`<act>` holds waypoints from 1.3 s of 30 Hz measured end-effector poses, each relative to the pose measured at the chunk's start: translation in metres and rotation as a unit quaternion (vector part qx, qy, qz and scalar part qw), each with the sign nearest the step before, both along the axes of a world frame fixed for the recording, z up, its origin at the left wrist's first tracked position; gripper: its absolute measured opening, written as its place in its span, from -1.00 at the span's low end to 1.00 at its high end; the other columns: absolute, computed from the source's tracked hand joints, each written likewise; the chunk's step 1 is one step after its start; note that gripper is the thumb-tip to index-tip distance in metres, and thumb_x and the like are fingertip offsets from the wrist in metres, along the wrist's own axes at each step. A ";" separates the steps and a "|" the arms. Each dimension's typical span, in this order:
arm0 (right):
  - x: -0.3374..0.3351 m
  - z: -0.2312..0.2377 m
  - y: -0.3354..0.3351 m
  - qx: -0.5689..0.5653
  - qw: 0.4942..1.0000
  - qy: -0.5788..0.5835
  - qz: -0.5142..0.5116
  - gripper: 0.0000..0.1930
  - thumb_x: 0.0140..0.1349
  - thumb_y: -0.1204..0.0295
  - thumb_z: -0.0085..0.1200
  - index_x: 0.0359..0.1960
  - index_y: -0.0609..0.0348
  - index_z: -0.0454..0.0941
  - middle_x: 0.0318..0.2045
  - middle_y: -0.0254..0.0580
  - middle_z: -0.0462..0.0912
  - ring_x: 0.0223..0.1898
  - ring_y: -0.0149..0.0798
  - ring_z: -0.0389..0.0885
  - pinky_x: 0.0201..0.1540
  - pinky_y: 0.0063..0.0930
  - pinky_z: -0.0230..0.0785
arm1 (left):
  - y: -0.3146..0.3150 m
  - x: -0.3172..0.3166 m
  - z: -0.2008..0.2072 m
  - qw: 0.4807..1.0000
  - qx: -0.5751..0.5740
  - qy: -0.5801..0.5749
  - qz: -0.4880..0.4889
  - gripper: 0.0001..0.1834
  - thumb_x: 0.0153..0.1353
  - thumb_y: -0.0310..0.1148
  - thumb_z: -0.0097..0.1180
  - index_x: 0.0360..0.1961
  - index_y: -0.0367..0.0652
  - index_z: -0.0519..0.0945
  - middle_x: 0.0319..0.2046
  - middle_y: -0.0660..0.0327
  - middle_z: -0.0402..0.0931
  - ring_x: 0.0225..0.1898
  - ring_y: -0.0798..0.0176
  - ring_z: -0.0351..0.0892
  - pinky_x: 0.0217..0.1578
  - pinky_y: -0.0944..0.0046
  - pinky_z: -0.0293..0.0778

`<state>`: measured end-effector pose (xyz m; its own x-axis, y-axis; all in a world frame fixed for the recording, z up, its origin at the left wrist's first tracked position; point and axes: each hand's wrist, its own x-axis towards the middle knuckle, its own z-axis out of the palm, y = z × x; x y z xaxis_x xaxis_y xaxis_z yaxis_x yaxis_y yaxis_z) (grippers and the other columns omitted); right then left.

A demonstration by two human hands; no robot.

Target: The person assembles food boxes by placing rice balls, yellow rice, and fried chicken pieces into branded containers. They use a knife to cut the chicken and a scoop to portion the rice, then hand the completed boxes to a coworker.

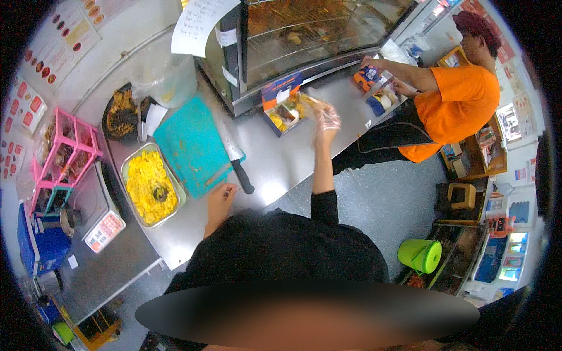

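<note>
My right hand [326, 119], in a clear plastic glove, reaches over the counter at the right edge of an open blue-and-orange cardboard box [276, 130]. Yellow and brown food [285, 119] lies inside it. Blur and the glove hide whether those fingers grip anything. My left hand [221, 200] rests low by the counter's near edge, fingers loosely curled, with nothing visible in them. Just right of it is the black handle of a large knife [242, 175], its blade along the teal cutting board [190, 137]. Yellow food fills a rectangular container [153, 188] to the left, a dark round thing sunk in it.
A person in an orange shirt [462, 108] handles another open box [383, 99] at right. A glass display cabinet [328, 35] stands behind the counter. A black bowl [121, 114], clear tub [170, 82], pink rack [64, 146] and scale [104, 231] sit left.
</note>
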<state>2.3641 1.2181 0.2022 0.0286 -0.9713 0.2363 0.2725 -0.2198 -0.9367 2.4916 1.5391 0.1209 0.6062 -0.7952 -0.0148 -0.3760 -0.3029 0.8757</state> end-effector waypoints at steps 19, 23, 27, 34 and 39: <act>0.008 -0.118 -0.001 -0.054 0.917 0.389 -0.064 -0.26 0.19 0.15 0.08 0.35 0.05 0.03 0.30 0.02 0.17 0.10 -0.07 0.44 0.11 -0.29 0.30 | -0.025 -0.011 0.001 0.999 0.006 0.027 -0.032 -0.28 -0.03 -0.31 0.31 0.16 -0.26 0.27 -0.21 0.13 0.41 -0.48 0.23 0.45 -0.35 0.28 0.45; 0.038 -0.124 0.093 0.056 0.967 0.240 0.064 -0.14 0.27 0.11 -0.05 0.40 -0.01 -0.38 0.39 -0.04 -0.09 0.28 -0.08 0.20 0.27 -0.37 0.03 | -0.074 -0.053 0.011 0.993 -0.111 -0.009 -0.029 -0.12 -0.12 -0.47 0.31 0.23 -0.25 0.09 -0.14 0.12 0.22 -0.31 0.25 0.32 -0.32 0.29 0.36; 0.035 -0.084 0.160 0.192 0.941 0.216 0.177 -0.22 0.32 0.11 -0.15 0.39 0.05 -0.34 0.37 0.11 -0.07 0.37 -0.03 -0.04 0.32 -0.36 -0.12 | -0.093 -0.046 -0.010 0.982 -0.174 -0.038 0.059 -0.23 -0.06 -0.52 0.21 0.21 -0.23 0.14 -0.20 0.15 0.25 -0.36 0.25 0.27 -0.33 0.26 0.32; -0.023 -0.026 0.237 -0.034 0.783 0.203 0.587 -0.46 0.34 0.17 -0.15 0.27 0.17 0.19 0.31 -0.08 0.15 0.34 -0.15 0.07 0.35 -0.25 -0.10 | -0.072 0.096 -0.063 0.916 0.021 -0.307 0.256 -0.39 -0.03 -0.41 0.26 0.01 -0.28 0.22 -0.07 -0.01 0.35 -0.07 0.00 0.43 -0.15 0.07 0.39; -0.081 -0.033 0.225 0.197 0.838 0.267 0.432 -0.59 0.32 0.26 -0.11 0.11 0.24 0.40 0.11 -0.04 0.46 0.13 -0.15 0.42 0.17 -0.35 0.22 | -0.028 0.183 -0.040 0.963 0.088 -0.182 0.179 0.02 -0.14 -0.35 0.38 0.26 -0.33 -0.02 0.13 -0.19 0.10 0.08 -0.10 0.30 0.04 0.04 0.33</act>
<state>2.2836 1.4433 0.1691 0.7621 -0.5324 -0.3684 -0.3110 0.1980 -0.9295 2.6748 1.5109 0.0805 0.8319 -0.5382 0.1351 -0.4918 -0.6022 0.6289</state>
